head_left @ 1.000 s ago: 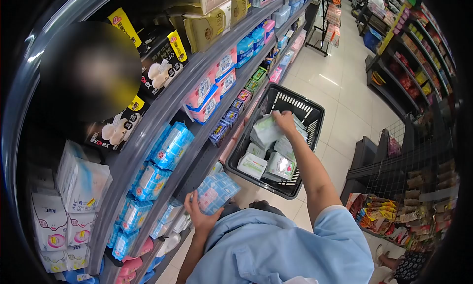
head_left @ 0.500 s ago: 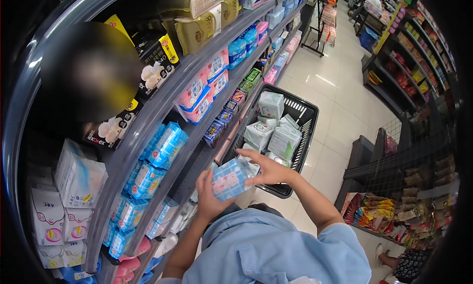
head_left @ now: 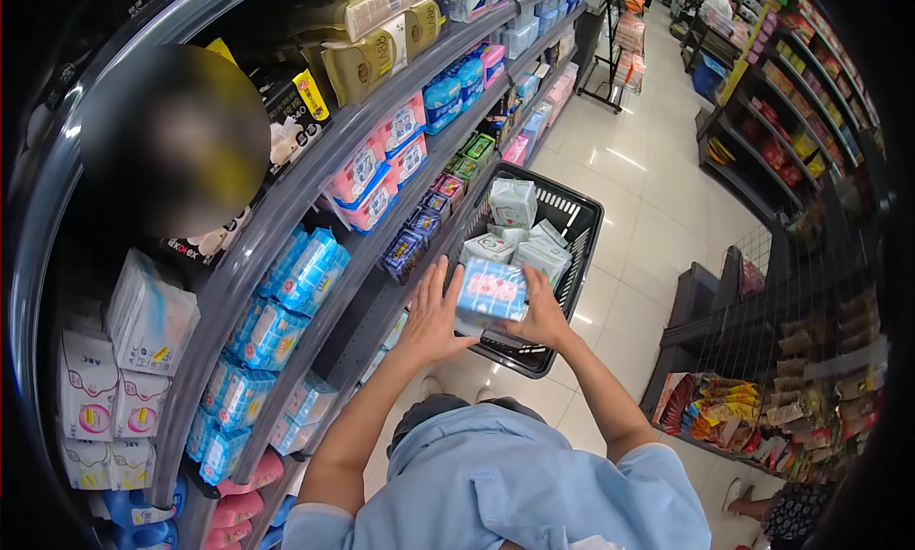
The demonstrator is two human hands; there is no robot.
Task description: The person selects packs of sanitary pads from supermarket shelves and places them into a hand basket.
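Note:
A blue checked pack of sanitary pads [head_left: 492, 291] is over the near part of the black shopping basket [head_left: 588, 264]. My right hand [head_left: 541, 316] grips the pack by its right side. On the pack's left, my left hand [head_left: 431, 314] has its fingers stretched and spread; it is close to the pack without closing round it. Several white and green packs [head_left: 513, 205] lie inside the basket, the nearest of them partly hidden by the blue pack.
Left of me, curved shelves carry blue packs [head_left: 272, 331], pink packs [head_left: 376, 183] and white packs [head_left: 143, 312]. A tiled floor [head_left: 624, 216] runs along the aisle. Snack bags [head_left: 724, 402] hang on the right rack. Another person's leg and patterned clothing [head_left: 796, 510] show at lower right.
The blue pack has moved forward and right, from near my body to over the basket. My left hand has come off it and spread its fingers; my right hand still holds it.

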